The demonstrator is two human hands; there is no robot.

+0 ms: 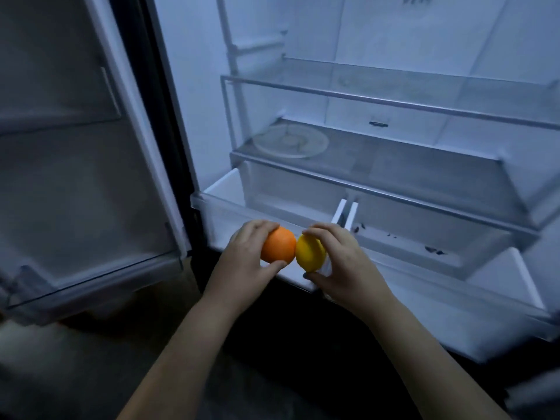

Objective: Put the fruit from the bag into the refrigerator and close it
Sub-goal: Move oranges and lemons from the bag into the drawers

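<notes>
My left hand (242,256) grips an orange (279,244). My right hand (345,262) grips a yellow lemon (309,252). The two fruits touch side by side, held over the front rim of the pulled-out left crisper drawer (212,204) of the open refrigerator (194,71). The bag is out of view.
The left refrigerator door (75,147) stands wide open with bare door bins. Two glass shelves (394,101) sit above the drawers; a round clear plate (291,140) lies on the lower shelf. The right crisper drawer (424,244) holds a few dark specks. A white divider (345,212) separates the drawers.
</notes>
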